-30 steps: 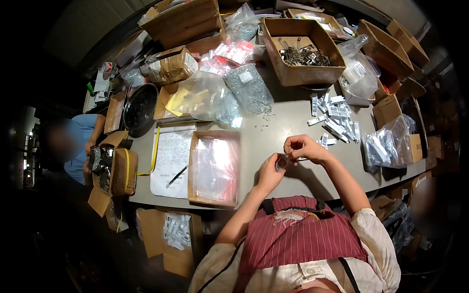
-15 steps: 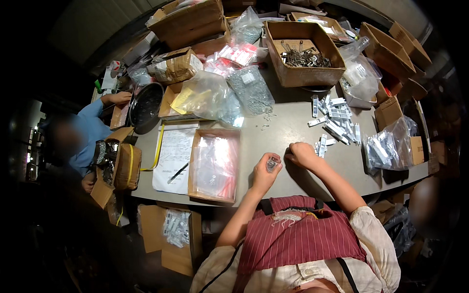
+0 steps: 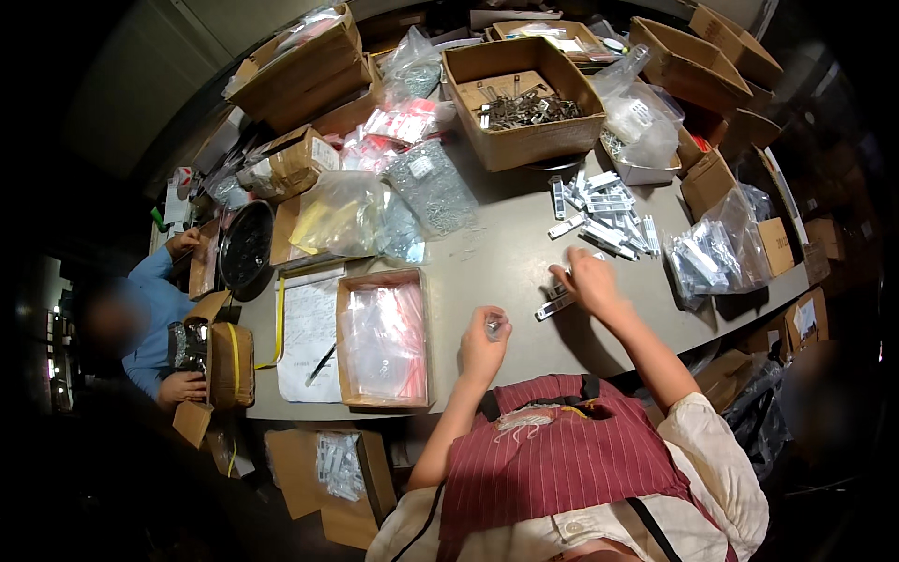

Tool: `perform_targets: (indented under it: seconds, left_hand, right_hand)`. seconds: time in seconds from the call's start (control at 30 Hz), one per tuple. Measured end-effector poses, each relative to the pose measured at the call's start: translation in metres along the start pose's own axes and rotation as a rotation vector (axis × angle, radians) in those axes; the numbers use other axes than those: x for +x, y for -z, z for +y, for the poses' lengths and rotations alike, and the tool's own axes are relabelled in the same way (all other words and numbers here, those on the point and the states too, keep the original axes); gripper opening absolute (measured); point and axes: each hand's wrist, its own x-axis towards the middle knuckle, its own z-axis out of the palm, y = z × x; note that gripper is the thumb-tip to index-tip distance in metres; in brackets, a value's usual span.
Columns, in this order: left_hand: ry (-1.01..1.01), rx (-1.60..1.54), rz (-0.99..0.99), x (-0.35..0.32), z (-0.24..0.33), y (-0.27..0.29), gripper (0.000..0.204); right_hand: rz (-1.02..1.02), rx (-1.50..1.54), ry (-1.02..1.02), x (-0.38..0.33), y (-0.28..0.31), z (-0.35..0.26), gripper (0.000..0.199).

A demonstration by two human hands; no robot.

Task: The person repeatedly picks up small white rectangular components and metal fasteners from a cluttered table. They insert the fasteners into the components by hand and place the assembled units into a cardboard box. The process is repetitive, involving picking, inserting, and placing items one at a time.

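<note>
"So, what are the hands on?"

"The left hand [image 3: 479, 356] is near the front edge of the counter [image 3: 515, 248], its fingers curled closed around a small clear plastic piece [image 3: 493, 325] whose exact shape I can't make out. The right hand [image 3: 594, 283] is over a few grey slotted strips [image 3: 554, 305] lying on the counter, just in front of the larger heap [image 3: 609, 214]."

"Has the right one got hold of anything?"

"I can't tell. Its fingers look partly spread and bent, with the strips right at the tips, but blur hides whether they pinch one or only touch."

"Then what worries you there?"

"A bad pick, mostly. The strips lie close together, so the fingers could catch two at once, or nudge one sideways across the smooth counter."

"And the heap?"

"Its pieces lie loose across one another. A stray knuckle might set some sliding."

"What about the left side?"

"Much of the clear piece is hidden by the fingers. If it's thin, squeezing too hard could bend it; too light a hold, and it might slip out. The open box of plastic bags [image 3: 427, 370] stands near that hand as well, so a careless swing of the wrist could bump it."
</note>
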Motion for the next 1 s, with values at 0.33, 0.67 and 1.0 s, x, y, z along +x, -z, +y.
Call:
perform_targets:
  seconds: [0.33, 0.67, 1.0]
  left_hand:
    - [-0.008, -0.027, -0.086, -0.007, 0.000, -0.011, 0.025]
    - [-0.224, 0.048, -0.189, 0.000, 0.010, -0.041, 0.039]
    - [-0.603, 0.256, -0.256, 0.017, 0.012, -0.052, 0.035]
  right_hand:
    - [-0.089, -0.003, 0.204, -0.043, 0.022, 0.032, 0.036]
    - [0.030, -0.057, 0.449, -0.075, -0.016, 0.032, 0.049]
    - [-0.014, 0.211, 0.288, -0.073, -0.017, 0.031, 0.058]
